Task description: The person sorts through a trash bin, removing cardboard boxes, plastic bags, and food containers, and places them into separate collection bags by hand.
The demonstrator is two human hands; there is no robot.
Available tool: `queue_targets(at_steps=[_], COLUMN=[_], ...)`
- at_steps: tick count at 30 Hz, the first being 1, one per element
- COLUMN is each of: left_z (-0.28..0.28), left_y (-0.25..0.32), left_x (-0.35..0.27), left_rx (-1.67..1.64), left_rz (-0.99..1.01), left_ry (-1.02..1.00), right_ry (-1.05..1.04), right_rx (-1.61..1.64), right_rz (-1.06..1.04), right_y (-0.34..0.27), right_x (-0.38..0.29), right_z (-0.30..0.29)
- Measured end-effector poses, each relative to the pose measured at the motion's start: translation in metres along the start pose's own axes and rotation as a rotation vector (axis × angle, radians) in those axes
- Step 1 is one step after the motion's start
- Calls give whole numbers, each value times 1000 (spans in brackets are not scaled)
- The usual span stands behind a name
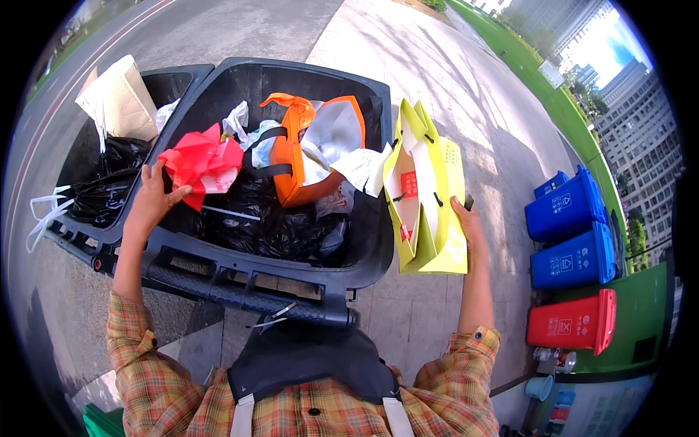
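My left hand (152, 198) grips a crumpled red plastic bag (202, 155) at its left edge, over the left side of a large black wheeled bin (341, 277). My right hand (468, 221) holds a yellow-green paper carrier bag (452, 235) by its outer side, just right of the bin. The carrier bag's mouth gapes, showing a white lining and a red printed piece inside. Within the bin lie an orange bag with black handles (292, 172), a silver-lined pouch (333, 131), white paper (357, 168) and black rubbish bags (262, 232).
A second black bin (180, 70) adjoins on the left, holding a cream quilted box (128, 104) and black tied bags (104, 188). Blue wheeled bins (568, 205) and a red one (568, 322) stand at the right. A pale blue bucket (538, 388) sits below them.
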State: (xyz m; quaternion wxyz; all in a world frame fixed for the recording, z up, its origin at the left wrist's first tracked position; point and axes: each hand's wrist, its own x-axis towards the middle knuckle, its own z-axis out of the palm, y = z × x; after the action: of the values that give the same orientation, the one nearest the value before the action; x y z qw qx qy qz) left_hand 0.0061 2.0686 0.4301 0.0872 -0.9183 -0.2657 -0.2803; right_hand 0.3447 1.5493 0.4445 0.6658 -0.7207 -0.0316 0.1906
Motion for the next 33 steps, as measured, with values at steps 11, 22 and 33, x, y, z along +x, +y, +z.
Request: queue_targets(at_steps=[11, 22, 33], left_z=[-178, -106, -83], left_y=[240, 211, 219], left_x=[-20, -3, 18], left_rx=[-776, -1253, -1328], left_rz=[743, 547, 255], left_ry=[12, -500, -959], right_ry=[-126, -470, -256], right_rx=[295, -862, -146], right_rz=[322, -504, -152], right_y=[-84, -115, -35], right_x=[-143, -163, -122], right_z=[116, 35, -2])
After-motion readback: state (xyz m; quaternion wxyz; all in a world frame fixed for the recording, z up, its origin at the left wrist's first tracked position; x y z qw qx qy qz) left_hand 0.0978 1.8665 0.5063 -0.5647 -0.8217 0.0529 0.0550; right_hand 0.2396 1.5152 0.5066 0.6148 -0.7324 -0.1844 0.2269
